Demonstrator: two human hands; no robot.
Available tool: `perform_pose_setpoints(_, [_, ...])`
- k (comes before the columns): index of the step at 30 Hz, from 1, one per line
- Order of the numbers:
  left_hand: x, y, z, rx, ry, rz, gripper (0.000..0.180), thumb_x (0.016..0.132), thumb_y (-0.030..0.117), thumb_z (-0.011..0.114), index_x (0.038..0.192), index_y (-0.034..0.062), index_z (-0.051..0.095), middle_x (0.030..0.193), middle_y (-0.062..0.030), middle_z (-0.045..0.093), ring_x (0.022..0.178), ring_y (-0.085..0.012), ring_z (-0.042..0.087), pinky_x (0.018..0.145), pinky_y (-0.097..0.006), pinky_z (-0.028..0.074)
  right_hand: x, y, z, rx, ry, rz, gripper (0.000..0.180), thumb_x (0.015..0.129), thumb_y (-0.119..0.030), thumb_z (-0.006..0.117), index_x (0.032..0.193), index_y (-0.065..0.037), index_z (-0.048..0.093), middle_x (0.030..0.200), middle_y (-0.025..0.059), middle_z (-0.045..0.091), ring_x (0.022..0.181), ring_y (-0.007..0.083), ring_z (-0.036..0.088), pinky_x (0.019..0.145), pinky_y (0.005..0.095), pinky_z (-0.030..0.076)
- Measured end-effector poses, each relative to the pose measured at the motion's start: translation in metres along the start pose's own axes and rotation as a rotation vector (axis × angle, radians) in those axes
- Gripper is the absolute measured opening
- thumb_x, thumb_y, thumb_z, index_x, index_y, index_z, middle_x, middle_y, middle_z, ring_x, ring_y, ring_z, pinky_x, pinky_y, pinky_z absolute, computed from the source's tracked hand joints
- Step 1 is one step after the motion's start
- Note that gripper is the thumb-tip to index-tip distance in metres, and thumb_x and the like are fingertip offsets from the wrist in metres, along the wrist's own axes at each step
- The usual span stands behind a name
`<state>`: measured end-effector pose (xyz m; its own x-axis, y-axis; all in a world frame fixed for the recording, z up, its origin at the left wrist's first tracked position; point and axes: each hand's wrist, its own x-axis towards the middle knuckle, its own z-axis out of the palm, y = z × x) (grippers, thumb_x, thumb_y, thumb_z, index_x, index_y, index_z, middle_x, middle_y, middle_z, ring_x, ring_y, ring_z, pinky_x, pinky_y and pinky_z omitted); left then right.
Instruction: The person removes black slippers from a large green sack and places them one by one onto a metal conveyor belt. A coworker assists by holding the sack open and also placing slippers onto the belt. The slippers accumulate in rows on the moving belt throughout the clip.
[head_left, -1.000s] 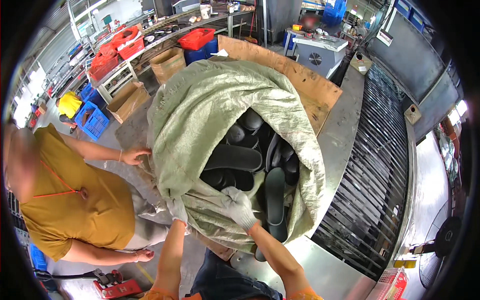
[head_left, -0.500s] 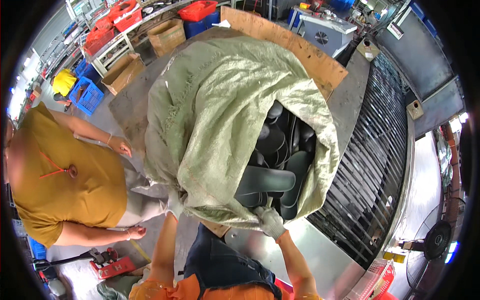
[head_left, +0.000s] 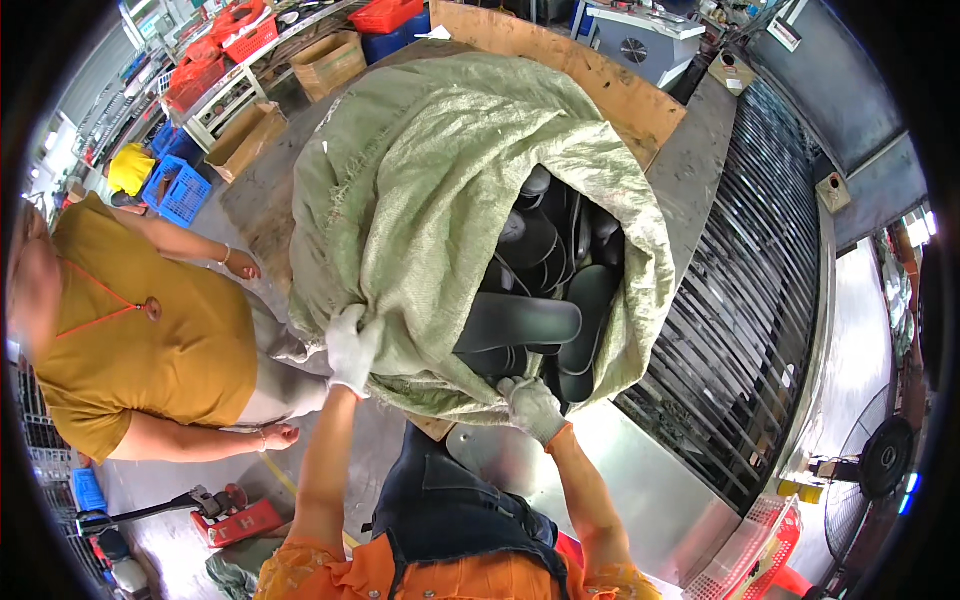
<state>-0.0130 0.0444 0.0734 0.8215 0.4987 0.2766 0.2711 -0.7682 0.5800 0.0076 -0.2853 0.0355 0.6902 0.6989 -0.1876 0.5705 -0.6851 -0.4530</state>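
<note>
A big green woven sack [head_left: 430,190] lies on a wooden table [head_left: 610,90], its mouth open toward me. Inside are several black shoe soles [head_left: 520,320]. My left hand [head_left: 352,348], in a white glove, grips the sack's lower left edge. My right hand [head_left: 532,408], also gloved, grips the lower rim of the sack's mouth just below the soles.
A person in a mustard shirt [head_left: 140,340] stands at my left, one hand near the sack. A slatted metal conveyor [head_left: 750,320] runs along the right. Red crates [head_left: 220,50], cardboard boxes [head_left: 325,62] and a blue crate [head_left: 180,190] sit at the back left.
The sack has come closer and its mouth has turned more toward me. My right hand moved from among the soles down to the sack's lower rim.
</note>
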Motion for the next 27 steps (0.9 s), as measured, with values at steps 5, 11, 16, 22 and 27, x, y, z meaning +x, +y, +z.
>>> perform_pose_setpoints(5, [0.035,-0.054,-0.015,-0.217,0.159,-0.232,0.032,0.085,0.017,0.069,0.110,-0.0038,0.069,0.099,-0.0208,0.072,0.089,-0.0345,0.067,0.084,-0.041,0.052,-0.009,0.005,-0.010,-0.053,-0.051,-0.042,0.018,0.085,-0.011,0.058,0.102,-0.006,0.060,0.093,0.0196,0.067,0.089,0.0411,0.068,0.078,0.0508,0.053])
perform_pose_setpoints(11, [0.044,-0.154,-0.020,-0.143,0.212,-0.291,0.034,0.087,0.018,0.065,0.114,-0.0027,0.069,0.104,-0.0239,0.071,0.096,-0.0376,0.065,0.089,-0.041,0.049,-0.010,0.009,0.012,-0.049,-0.125,0.032,0.017,0.083,-0.011,0.061,0.099,-0.007,0.058,0.096,0.0206,0.067,0.096,0.0409,0.068,0.080,0.0514,0.054])
perform_pose_setpoints(16, [0.017,-0.114,-0.025,-0.135,0.098,-0.314,0.043,0.089,0.024,0.066,0.124,-0.0008,0.064,0.111,-0.0255,0.070,0.104,-0.0403,0.065,0.093,-0.043,0.049,-0.019,0.028,0.053,0.022,-0.032,0.106,0.019,0.087,-0.010,0.058,0.106,-0.009,0.057,0.099,0.0190,0.067,0.086,0.0439,0.067,0.071,0.0525,0.054])
perform_pose_setpoints(22, [-0.043,-0.117,-0.030,-0.248,0.288,-0.342,0.041,0.088,0.013,0.069,0.127,0.0008,0.063,0.110,-0.0152,0.067,0.097,-0.0250,0.064,0.089,-0.037,0.051,-0.036,0.010,-0.024,0.406,0.331,0.170,0.018,0.086,-0.011,0.068,0.104,-0.009,0.070,0.103,0.0191,0.071,0.087,0.0407,0.069,0.078,0.0468,0.057])
perform_pose_setpoints(27, [-0.089,-0.096,-0.029,-0.310,0.269,-0.374,0.033,0.086,0.007,0.070,0.118,-0.0017,0.065,0.105,-0.0113,0.063,0.094,-0.0219,0.062,0.084,-0.035,0.052,-0.006,0.025,-0.063,0.054,0.581,0.240,0.051,0.075,-0.020,0.081,0.122,-0.009,0.065,0.118,0.0158,0.067,0.114,0.0416,0.059,0.095,0.0472,0.050])
